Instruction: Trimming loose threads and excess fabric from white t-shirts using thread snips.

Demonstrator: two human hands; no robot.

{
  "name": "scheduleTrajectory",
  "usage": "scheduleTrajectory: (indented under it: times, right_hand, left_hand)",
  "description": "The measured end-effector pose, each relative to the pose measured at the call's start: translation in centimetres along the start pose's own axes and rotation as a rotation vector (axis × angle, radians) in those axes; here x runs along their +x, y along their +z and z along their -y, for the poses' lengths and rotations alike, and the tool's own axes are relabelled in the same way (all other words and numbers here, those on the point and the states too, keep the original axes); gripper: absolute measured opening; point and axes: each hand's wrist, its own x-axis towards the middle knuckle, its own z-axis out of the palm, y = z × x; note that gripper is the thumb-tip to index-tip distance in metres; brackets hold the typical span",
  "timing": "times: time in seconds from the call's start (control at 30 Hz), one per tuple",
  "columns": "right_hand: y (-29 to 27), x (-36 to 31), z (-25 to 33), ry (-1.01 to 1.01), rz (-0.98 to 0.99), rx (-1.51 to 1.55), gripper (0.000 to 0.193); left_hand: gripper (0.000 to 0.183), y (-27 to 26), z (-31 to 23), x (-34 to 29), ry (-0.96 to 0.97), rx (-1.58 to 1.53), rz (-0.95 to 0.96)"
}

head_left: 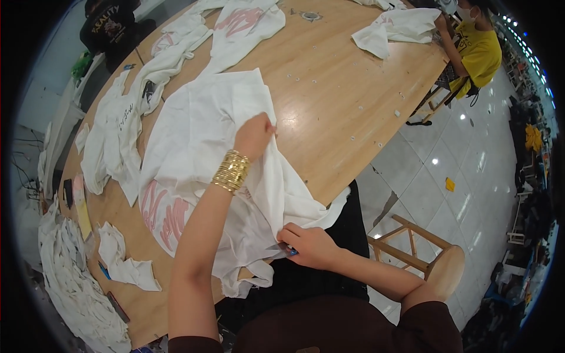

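Note:
A white garment (206,112) with pink scribbled print lies spread over the table in front of me, its near edge hanging toward my lap. My left hand (254,136), with gold bangles (231,171) at the wrist, grips a fold of the cloth near its right side. Closer to me, my right hand (311,245) is closed at the garment's edge, thumb and forefinger pinching the cloth. Within that same hand is a small bladed tool (292,251) with a blue part, like thread snips; its blade points left, and the fingers hide most of it.
More white garments (112,132) lie along the table's (329,117) left and far sides. At left are a cloth heap (70,276), a white scrap (126,262) and a dark phone-like object (68,193). A wooden stool (444,270) stands right; a person in yellow (479,56) sits at far right.

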Motion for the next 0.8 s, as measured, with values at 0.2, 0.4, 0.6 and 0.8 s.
scheduleTrajectory:
  times: [0.2, 0.4, 0.6, 0.8]
  right_hand:
    - [-0.2, -1.5, -1.2, 0.037, -0.301, 0.031, 0.032]
    - [-0.7, -1.1, -1.2, 0.022, 0.061, -0.067, 0.029]
    - [-1.3, 0.9, -1.2, 0.169, -0.095, 0.293, 0.023]
    - [-3.1, 6.0, -1.0, 0.261, -0.261, 0.368, 0.028]
  left_hand:
    - [0.010, -4.1, 1.6, -3.9, -0.138, -1.147, -0.329]
    - [0.010, -4.3, 5.9, -12.3, -0.456, -1.212, -0.404]
    - [0.015, -5.7, 3.8, -17.0, -0.386, -0.875, -0.380]
    - [0.016, -5.8, 4.1, -19.8, -0.267, -0.675, -0.353]
